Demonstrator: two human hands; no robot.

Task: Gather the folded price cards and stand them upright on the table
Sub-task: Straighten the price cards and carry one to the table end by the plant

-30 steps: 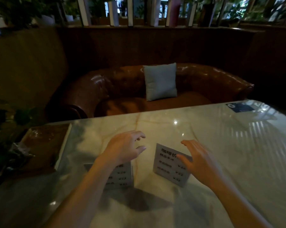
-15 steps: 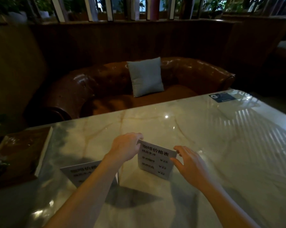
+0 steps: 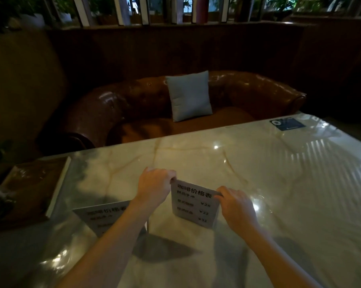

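A white folded price card (image 3: pixel 193 204) with dark printed lines stands upright near the middle of the marble table (image 3: pixel 279 183). My left hand (image 3: pixel 154 186) pinches its top left corner. My right hand (image 3: pixel 234 206) pinches its top right corner. A second price card (image 3: pixel 100 217) stands to the left, partly hidden behind my left forearm.
A dark wooden board or tray (image 3: pixel 34 188) lies at the table's left edge. A blue sticker (image 3: pixel 286 124) sits on the far right corner. Beyond the table stands a brown leather sofa (image 3: pixel 134 104) with a grey cushion (image 3: pixel 189 95).
Both hands have left their hover above the two cards and closed on the top corners of the right card, which now stands straighter. My view has shifted right.
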